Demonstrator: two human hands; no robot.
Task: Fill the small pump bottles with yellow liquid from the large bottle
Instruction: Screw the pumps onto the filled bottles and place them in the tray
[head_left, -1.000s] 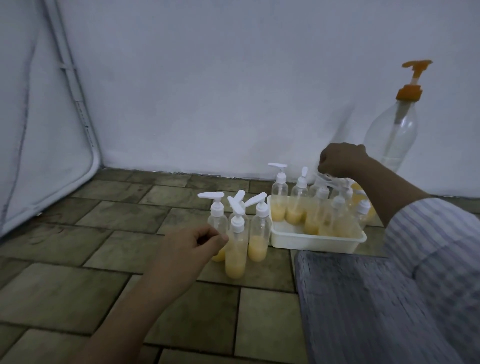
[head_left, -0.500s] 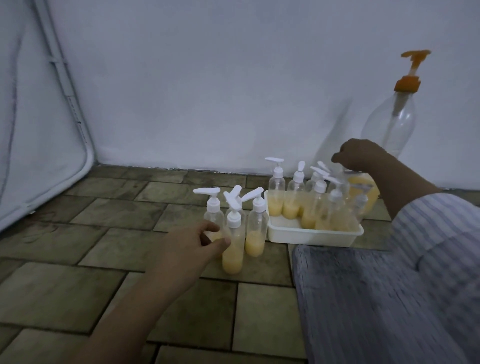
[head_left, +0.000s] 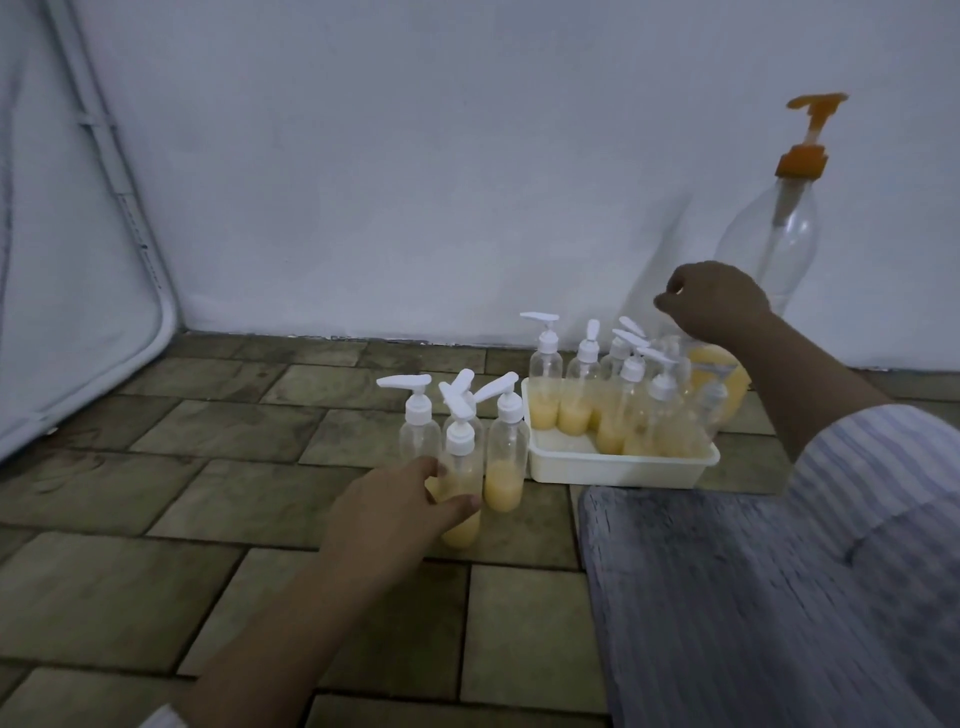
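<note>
Several small clear pump bottles with white heads and yellow liquid stand on the tiled floor. My left hand wraps its thumb and fingers round the front small pump bottle of that group. More small bottles fill a white tray to the right. My right hand hovers above the tray's bottles with its fingers curled, and I see nothing in it. Behind it stands the large clear bottle with an orange pump. It holds only a little yellow liquid at its base.
A white wall closes the back, just behind the tray and the large bottle. A white tube frame with fabric runs down the left side. My grey-clad leg lies at the right, in front of the tray.
My left hand has reached forward and closed round the front small bottle. My right hand let go of a pump head in the tray and lifted above the bottles.
</note>
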